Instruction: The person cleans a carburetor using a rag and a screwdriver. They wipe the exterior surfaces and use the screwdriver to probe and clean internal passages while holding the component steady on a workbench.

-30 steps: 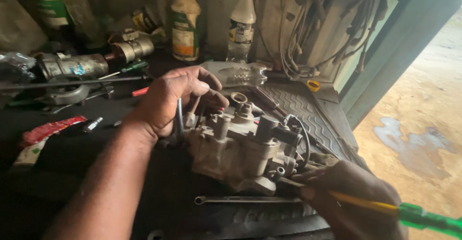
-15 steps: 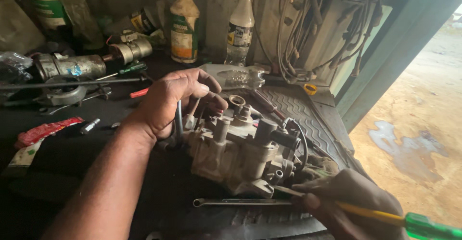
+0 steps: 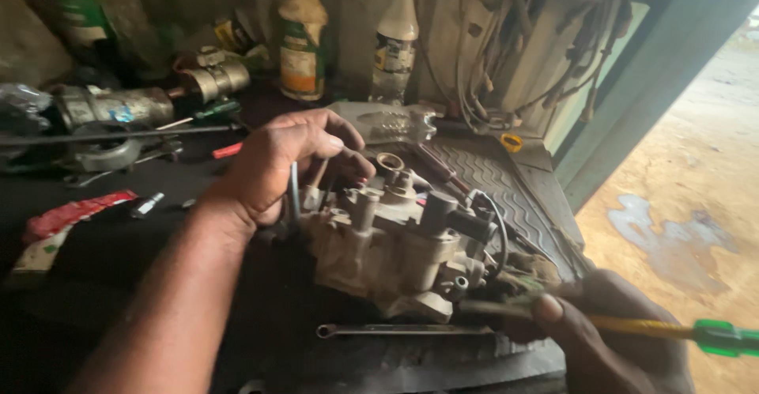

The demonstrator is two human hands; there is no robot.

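Work is looking unfinished: left hand is gripping the carburetor, right hand is grasping a screwdriver at its near side.

Landmark: grimy metal carburetor body mid-bench.
- Left of it: left hand clamps its upper corner; forearm blocks the near-left approach.
- In front: flat wrench on the mat.
- Right: right hand with yellow-shafted screwdriver closes that side.
- Behind: two bottles, hanging cables.
- Above: open.
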